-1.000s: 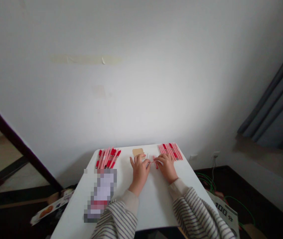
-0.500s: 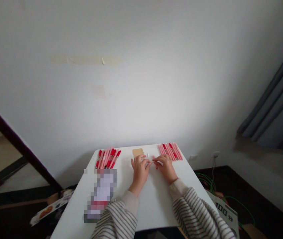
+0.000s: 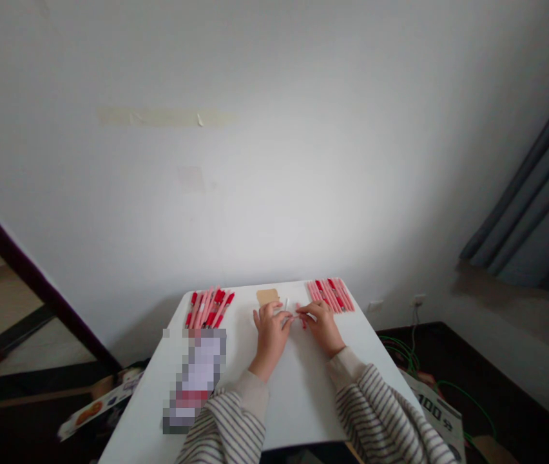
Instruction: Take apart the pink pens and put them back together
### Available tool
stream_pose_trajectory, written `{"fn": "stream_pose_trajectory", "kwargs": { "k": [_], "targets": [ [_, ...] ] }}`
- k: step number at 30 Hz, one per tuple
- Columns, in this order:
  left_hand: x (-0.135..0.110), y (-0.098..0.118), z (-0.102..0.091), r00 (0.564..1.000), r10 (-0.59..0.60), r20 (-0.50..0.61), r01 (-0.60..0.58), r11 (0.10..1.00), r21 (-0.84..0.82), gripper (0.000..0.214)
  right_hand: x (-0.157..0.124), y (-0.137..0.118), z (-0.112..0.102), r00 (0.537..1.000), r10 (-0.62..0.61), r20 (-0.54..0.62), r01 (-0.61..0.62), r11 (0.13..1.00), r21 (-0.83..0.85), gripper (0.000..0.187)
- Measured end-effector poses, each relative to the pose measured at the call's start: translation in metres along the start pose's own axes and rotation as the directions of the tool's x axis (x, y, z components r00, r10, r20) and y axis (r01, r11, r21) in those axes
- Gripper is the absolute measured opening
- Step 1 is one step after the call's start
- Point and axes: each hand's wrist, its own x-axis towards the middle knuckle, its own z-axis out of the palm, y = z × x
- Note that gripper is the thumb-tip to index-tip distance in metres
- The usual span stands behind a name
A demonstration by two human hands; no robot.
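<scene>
My left hand (image 3: 273,333) and my right hand (image 3: 321,324) meet over the middle of the white table (image 3: 298,399). Between their pinched fingertips is a thin pinkish pen part (image 3: 294,316), partly hidden by the fingers. Just beyond it lie a small white piece (image 3: 287,301) and a pink-and-red pen piece (image 3: 303,324), the latter partly covered by my right hand. A tan pad (image 3: 268,296) lies behind my left hand. Pink and red pens (image 3: 209,308) are bunched at the far left, and a neater row of similar pens (image 3: 331,294) is at the far right.
A blurred-out flat object (image 3: 197,380) lies on the table left of my left forearm. The white wall (image 3: 274,193) stands behind the table. Green cables (image 3: 403,351) and a printed box (image 3: 436,412) are on the floor to the right, beneath a grey curtain (image 3: 535,219).
Almost nothing differs. Both hands stay pinched together over the same spot, with only slight finger movement.
</scene>
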Motion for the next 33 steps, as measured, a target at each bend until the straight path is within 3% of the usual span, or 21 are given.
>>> {"fn": "stream_pose_trajectory", "kwargs": {
  "k": [11,16,21,33],
  "targets": [
    [0.0,0.001,-0.002,1.0,-0.007,-0.015,0.007,0.999,-0.033,0.008,0.001,0.008,0.0,1.0,0.015,-0.013,-0.014,0.999,0.031,0.021],
    [0.0,0.0,-0.002,0.996,-0.05,-0.069,0.049,0.999,-0.006,0.007,0.0,0.013,-0.001,0.999,-0.03,-0.013,0.028,0.994,-0.106,0.024],
    [0.0,0.0,-0.004,0.99,-0.102,-0.093,0.105,0.994,0.025,0.007,-0.002,0.012,-0.002,0.993,-0.101,0.062,0.113,0.964,-0.242,0.037],
    [0.0,-0.003,-0.003,0.986,-0.11,-0.124,0.115,0.993,0.034,0.01,-0.004,0.001,-0.004,0.982,-0.16,0.099,0.182,0.943,-0.279,0.01]
  ]
}}
